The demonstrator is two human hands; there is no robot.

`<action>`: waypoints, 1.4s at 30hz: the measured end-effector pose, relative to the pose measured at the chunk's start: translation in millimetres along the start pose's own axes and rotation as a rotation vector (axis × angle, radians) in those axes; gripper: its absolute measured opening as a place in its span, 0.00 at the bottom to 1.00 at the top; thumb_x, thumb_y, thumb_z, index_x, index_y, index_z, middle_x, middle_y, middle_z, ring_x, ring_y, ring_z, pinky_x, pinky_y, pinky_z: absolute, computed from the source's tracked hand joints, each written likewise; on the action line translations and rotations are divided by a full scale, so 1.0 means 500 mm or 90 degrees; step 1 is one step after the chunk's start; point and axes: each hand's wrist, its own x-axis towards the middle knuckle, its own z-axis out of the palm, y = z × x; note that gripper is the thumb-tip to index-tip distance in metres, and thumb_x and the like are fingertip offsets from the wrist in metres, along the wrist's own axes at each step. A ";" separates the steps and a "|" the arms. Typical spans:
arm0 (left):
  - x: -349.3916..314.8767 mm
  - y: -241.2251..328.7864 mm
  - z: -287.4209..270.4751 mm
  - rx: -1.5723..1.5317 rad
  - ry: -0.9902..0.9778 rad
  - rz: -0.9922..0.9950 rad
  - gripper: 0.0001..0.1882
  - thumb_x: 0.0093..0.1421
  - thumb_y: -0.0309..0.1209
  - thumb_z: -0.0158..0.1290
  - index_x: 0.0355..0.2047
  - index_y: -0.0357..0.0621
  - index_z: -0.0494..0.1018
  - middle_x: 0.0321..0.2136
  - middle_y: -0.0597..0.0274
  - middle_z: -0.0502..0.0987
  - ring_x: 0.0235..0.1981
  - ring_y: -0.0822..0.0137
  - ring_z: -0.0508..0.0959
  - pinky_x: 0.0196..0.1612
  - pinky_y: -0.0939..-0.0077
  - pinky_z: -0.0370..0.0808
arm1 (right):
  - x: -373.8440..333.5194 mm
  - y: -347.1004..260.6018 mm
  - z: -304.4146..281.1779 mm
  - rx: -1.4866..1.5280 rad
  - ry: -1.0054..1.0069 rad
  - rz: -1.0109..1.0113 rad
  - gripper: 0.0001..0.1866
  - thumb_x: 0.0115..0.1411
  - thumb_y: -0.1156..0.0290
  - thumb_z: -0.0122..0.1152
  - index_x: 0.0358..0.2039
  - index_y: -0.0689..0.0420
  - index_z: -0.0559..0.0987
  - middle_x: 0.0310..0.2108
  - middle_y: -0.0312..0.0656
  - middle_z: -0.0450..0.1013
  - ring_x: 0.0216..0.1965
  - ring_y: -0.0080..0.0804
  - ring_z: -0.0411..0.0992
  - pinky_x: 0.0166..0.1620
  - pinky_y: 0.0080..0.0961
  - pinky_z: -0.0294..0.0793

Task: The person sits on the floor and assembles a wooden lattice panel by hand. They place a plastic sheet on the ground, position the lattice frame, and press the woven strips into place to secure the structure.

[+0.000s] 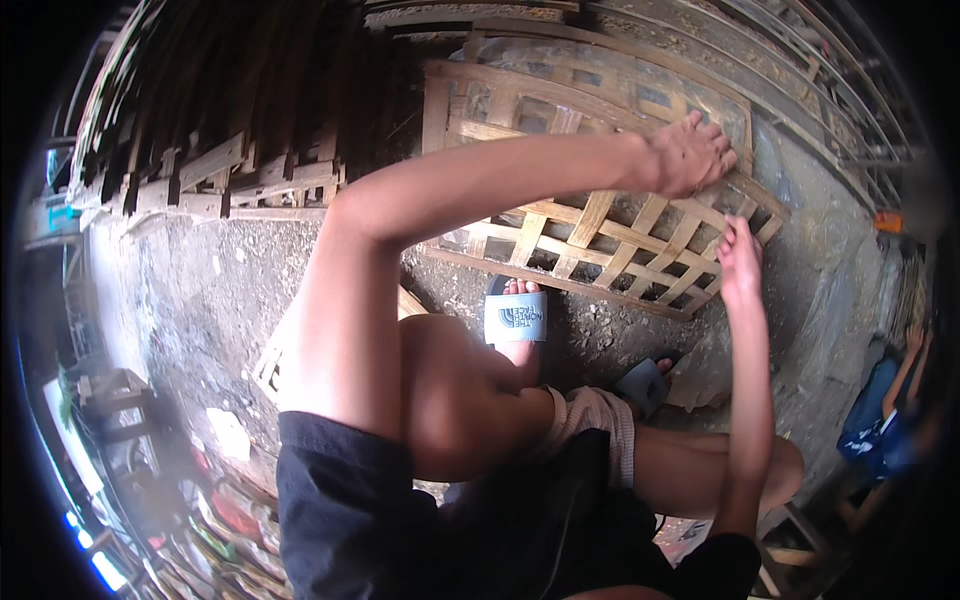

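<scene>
A pale woven bamboo lattice frame [585, 228], edged with wooden rails, lies slanting on the ground ahead of my feet. My left arm reaches across the picture to the right. My left hand [693, 158] is closed over the rail running through the frame's middle, fingers bent; their undersides are hidden. Just below and to the right of it, my right hand [740, 258] has its fingers drawn together by the frame's right end. Whatever sits between those fingers is too small to make out.
My sandalled foot [516, 315] stands close to the frame's near edge. Stacked slatted wooden pieces [215, 170] rise at upper left. Bamboo poles [800, 120] line the far right. Another person [885, 410] sits at the right rim. Litter and sticks lie at lower left.
</scene>
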 end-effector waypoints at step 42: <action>-0.289 0.014 -0.178 -0.413 0.341 -0.936 0.13 0.63 0.37 0.62 0.34 0.39 0.87 0.15 0.53 0.80 0.17 0.55 0.82 0.27 0.62 0.77 | -0.152 0.013 0.385 -0.104 -0.182 -0.157 0.21 0.77 0.63 0.58 0.64 0.61 0.77 0.26 0.34 0.76 0.21 0.14 0.65 0.26 0.16 0.62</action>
